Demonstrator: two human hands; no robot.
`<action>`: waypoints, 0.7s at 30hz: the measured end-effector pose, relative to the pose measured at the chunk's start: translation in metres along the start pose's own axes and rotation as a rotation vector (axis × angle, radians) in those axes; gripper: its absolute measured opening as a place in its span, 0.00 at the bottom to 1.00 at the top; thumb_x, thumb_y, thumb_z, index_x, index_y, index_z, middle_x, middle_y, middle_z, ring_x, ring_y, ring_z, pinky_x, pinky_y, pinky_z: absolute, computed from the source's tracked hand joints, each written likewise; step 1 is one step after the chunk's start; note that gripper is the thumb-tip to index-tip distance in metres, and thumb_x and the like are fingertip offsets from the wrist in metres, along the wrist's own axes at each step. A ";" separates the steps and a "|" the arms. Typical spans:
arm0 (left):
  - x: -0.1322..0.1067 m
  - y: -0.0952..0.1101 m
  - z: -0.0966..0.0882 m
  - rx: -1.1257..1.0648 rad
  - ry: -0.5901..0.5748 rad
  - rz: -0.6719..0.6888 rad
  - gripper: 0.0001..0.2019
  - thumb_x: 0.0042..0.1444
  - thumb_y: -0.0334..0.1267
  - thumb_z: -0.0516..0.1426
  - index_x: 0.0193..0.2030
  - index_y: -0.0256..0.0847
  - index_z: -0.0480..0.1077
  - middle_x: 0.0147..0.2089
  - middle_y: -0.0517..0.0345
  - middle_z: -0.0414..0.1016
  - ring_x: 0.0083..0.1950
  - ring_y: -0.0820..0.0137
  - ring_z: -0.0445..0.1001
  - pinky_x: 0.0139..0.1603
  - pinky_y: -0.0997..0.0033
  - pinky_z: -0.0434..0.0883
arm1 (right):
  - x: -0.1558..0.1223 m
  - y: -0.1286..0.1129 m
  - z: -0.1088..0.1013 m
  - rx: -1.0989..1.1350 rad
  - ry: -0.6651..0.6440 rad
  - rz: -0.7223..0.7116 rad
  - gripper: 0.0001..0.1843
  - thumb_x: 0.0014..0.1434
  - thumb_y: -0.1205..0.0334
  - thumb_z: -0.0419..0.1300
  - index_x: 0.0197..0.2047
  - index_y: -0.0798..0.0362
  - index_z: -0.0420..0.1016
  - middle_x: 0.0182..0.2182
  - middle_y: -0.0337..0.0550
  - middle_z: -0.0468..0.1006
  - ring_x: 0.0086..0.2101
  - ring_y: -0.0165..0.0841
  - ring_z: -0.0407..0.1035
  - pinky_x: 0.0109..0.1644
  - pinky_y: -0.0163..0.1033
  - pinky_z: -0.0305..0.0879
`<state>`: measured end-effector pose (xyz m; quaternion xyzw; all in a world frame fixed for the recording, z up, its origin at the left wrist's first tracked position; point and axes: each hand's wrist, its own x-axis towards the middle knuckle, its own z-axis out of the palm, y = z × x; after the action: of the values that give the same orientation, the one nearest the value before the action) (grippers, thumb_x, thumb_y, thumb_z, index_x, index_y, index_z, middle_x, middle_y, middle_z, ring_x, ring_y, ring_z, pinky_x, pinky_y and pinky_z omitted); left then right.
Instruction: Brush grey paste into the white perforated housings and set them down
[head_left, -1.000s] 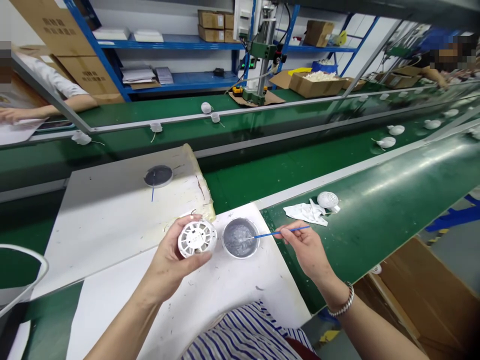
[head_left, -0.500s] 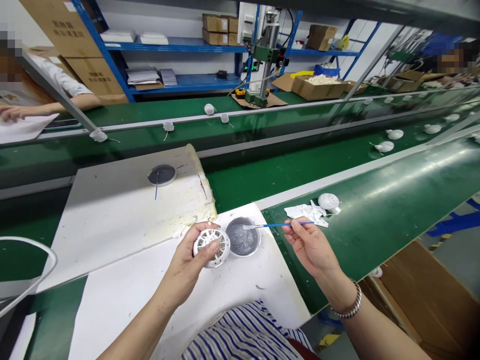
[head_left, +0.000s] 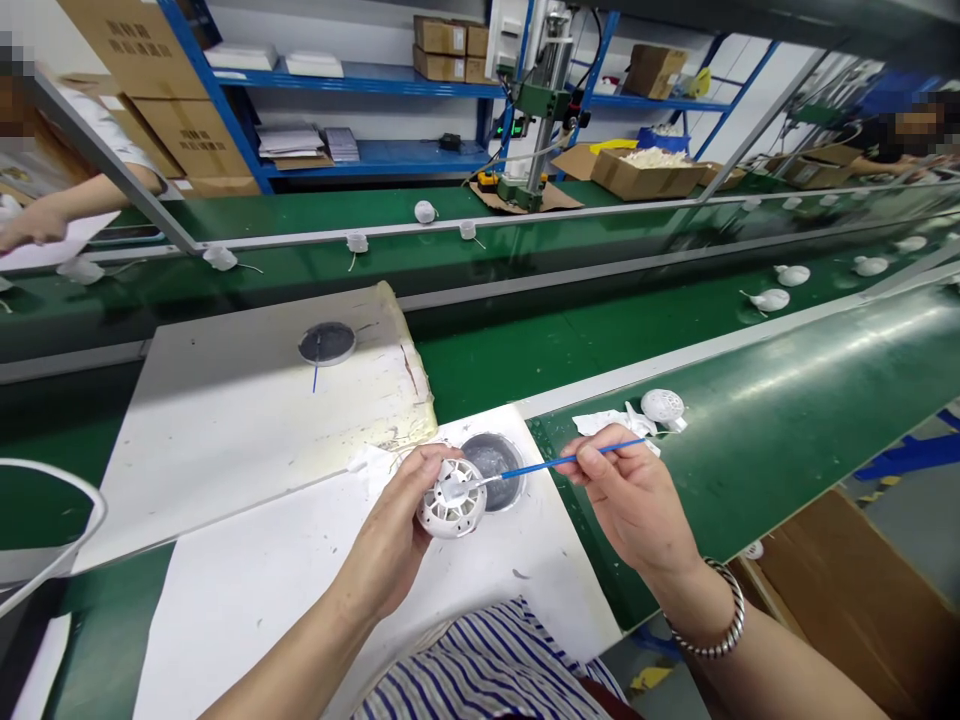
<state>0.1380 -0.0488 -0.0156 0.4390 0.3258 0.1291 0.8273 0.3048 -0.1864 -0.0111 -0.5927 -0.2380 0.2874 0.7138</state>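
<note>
Presently, head view: left hand (head_left: 394, 540), fingers clasped round white vented housing (head_left: 452, 498), above white board (head_left: 247, 590). Right hand (head_left: 634, 495) pinches blue swab (head_left: 551, 464), tip touching housing. Grey paste dish (head_left: 501, 462) just behind housing.

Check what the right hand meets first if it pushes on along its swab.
Right hand points left along the blue swab; its tip appears to touch the white vented housing held by the left hand, so that comes first. Depth is unclear.
</note>
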 end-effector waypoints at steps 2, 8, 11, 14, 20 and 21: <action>-0.001 0.001 0.000 -0.009 -0.008 -0.006 0.13 0.56 0.49 0.52 0.42 0.45 0.69 0.44 0.57 0.65 0.40 0.69 0.65 0.33 0.74 0.66 | -0.002 0.001 0.000 -0.056 -0.009 -0.041 0.06 0.53 0.62 0.62 0.30 0.54 0.69 0.29 0.41 0.76 0.28 0.27 0.72 0.32 0.33 0.70; -0.004 0.002 0.000 0.039 -0.036 -0.018 0.14 0.50 0.41 0.58 0.44 0.47 0.66 0.45 0.58 0.67 0.37 0.69 0.67 0.35 0.72 0.65 | -0.008 0.002 0.000 -0.103 -0.038 -0.149 0.03 0.55 0.67 0.60 0.33 0.52 0.69 0.30 0.37 0.76 0.31 0.25 0.73 0.37 0.32 0.73; -0.006 0.001 -0.002 0.070 -0.071 -0.006 0.15 0.50 0.40 0.59 0.45 0.47 0.64 0.45 0.57 0.67 0.37 0.69 0.67 0.36 0.70 0.65 | -0.011 -0.003 -0.001 -0.137 -0.051 -0.181 0.04 0.56 0.69 0.59 0.33 0.51 0.69 0.30 0.37 0.76 0.31 0.25 0.73 0.37 0.32 0.73; -0.006 -0.002 -0.003 0.082 -0.094 0.017 0.14 0.51 0.39 0.58 0.45 0.46 0.63 0.43 0.57 0.66 0.36 0.70 0.65 0.35 0.71 0.64 | -0.012 -0.013 -0.007 -0.172 -0.036 -0.241 0.04 0.56 0.70 0.59 0.33 0.51 0.70 0.31 0.38 0.75 0.32 0.27 0.73 0.37 0.33 0.74; -0.001 -0.012 -0.011 0.121 0.049 0.155 0.13 0.51 0.37 0.58 0.44 0.47 0.65 0.48 0.58 0.66 0.40 0.69 0.66 0.35 0.73 0.65 | -0.015 -0.036 -0.025 -0.153 0.159 -0.418 0.04 0.55 0.69 0.59 0.33 0.51 0.72 0.30 0.40 0.74 0.32 0.29 0.72 0.36 0.36 0.74; -0.001 -0.011 -0.020 0.157 0.087 0.189 0.13 0.50 0.37 0.59 0.44 0.47 0.65 0.49 0.58 0.66 0.42 0.68 0.66 0.36 0.73 0.66 | -0.016 -0.037 -0.027 -0.154 0.200 -0.458 0.04 0.54 0.70 0.60 0.33 0.52 0.72 0.29 0.40 0.73 0.32 0.29 0.72 0.36 0.36 0.74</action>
<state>0.1231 -0.0429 -0.0321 0.5250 0.3278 0.1994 0.7597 0.3166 -0.2219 0.0207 -0.6012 -0.3156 0.0394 0.7331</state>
